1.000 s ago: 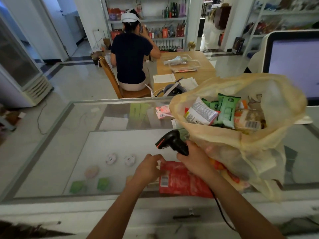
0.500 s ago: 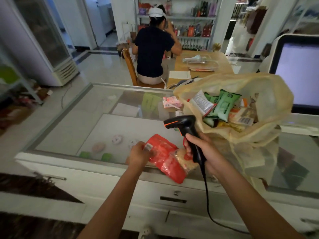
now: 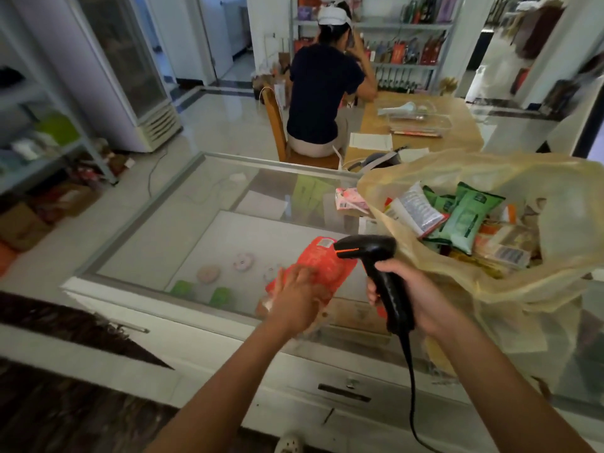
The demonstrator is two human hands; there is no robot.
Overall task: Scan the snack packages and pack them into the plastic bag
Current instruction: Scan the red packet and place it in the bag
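The left hand (image 3: pixel 295 297) held the red snack package (image 3: pixel 322 266) tilted above the glass tabletop (image 3: pixel 183 220), fingers closed on its lower end. The right hand (image 3: pixel 413 297) was wrapped around the handle of the barcode scanner (image 3: pixel 376 273), whose head sat just beside the package's top. The package looked light, thin and crinkly, likely slippery; pinching an edge seemed best. The plastic bag (image 3: pixel 555 289) stood open to the right.

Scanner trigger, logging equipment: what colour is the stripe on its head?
Orange, on the black scanner, head view.
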